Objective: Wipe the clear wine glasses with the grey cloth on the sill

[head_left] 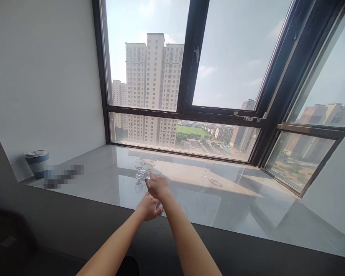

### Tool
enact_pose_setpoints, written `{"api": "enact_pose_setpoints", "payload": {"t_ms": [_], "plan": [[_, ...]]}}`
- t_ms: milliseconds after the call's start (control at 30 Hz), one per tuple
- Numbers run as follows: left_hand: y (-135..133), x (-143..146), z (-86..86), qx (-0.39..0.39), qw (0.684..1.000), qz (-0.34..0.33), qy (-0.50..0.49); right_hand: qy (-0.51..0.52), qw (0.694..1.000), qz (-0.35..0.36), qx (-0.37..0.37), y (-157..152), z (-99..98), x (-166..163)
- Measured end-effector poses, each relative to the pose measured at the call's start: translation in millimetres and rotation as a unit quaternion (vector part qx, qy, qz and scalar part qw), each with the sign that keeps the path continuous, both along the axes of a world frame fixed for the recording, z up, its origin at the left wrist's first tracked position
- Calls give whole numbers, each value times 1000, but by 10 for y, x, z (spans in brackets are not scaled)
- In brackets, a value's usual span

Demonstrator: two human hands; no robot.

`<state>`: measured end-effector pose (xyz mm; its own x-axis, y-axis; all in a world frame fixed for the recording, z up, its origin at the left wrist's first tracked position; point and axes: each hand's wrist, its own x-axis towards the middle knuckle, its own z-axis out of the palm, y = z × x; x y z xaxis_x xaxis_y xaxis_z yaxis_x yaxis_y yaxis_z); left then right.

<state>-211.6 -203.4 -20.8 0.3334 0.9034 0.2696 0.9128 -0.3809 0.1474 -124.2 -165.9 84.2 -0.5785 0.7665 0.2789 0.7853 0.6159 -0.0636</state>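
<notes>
Several clear stemmed glasses stand upright in a close group on the glossy window sill. My right hand is at the near side of this group, its fingers curled in just below one glass. Whether it grips that glass I cannot tell, as the hand covers the spot. Lower and nearer, my left hand is closed at the sill's front edge, beneath my right wrist. A greyish sliver shows by its thumb, too small to name. Off to the right, a single stemmed glass stands alone, casting a shadow.
At the left end of the sill, a white and blue lidded tub stands near the wall beside a blurred-out patch. Dark-framed windows rise behind the sill, with a handle on one frame. Sunlight falls across the sill's right half.
</notes>
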Motion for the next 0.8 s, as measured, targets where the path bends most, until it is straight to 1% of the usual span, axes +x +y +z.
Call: {"api": "enact_pose_setpoints", "payload": {"t_ms": [133, 333, 500, 667, 800], "plan": [[-3, -6, -12, 9, 1000, -4, 0, 25, 1000, -5, 2, -4, 4, 1], [48, -29, -84, 4, 1000, 9, 14, 58, 998, 21, 8, 3, -35, 85], [39, -21, -91, 18, 1000, 16, 14, 97, 995, 8, 14, 34, -60, 172], [19, -10, -73, 17, 1000, 21, 7, 87, 996, 4, 20, 49, -33, 166], [16, -4, -61, 13, 1000, 19, 9, 73, 996, -10, 41, 51, -46, 142]]}}
